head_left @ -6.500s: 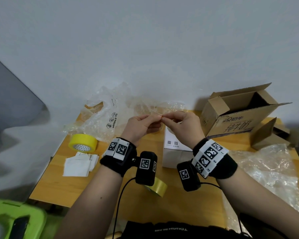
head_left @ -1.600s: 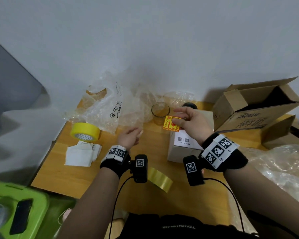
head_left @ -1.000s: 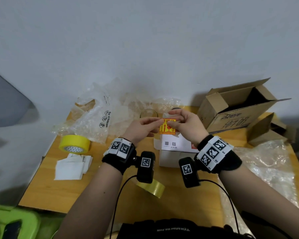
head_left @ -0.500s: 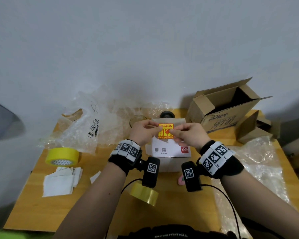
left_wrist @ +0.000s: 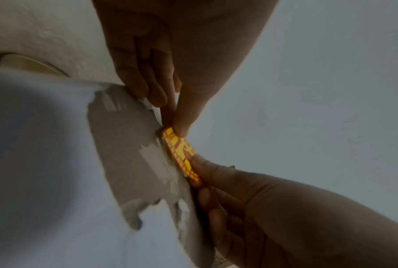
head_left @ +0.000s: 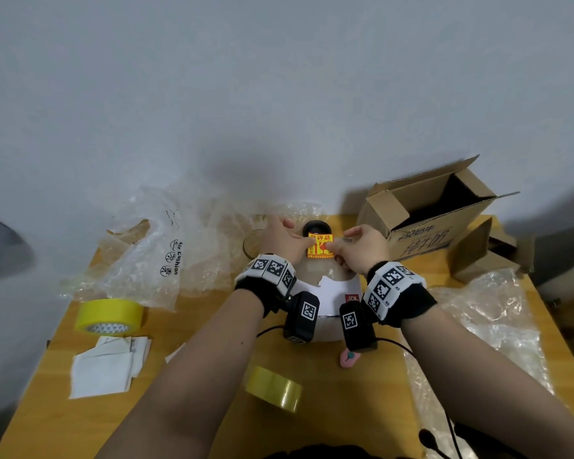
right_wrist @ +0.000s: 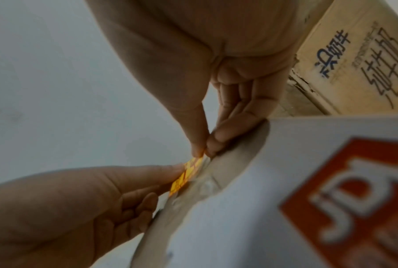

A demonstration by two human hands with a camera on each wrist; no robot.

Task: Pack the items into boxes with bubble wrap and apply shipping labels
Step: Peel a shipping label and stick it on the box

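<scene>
We pinch the yellow fragile sticker (head_left: pixel 320 245) taut between left hand (head_left: pixel 284 241) and right hand (head_left: pixel 361 248), thumb and fingertips closed on opposite edges, holding it just over the white box (head_left: pixel 333 289) top's torn patch, probably to lay it flat.

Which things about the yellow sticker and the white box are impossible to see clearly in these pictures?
- Yellow sticker, head view: small print too small; fingertips of left hand and right hand cover its sides.
- Whether the sticker already touches the white box: wrist views blurred and dark.
- White box contents: closed; front hidden by the wrist cameras.
- Black object: mostly hidden behind the sticker.
</scene>
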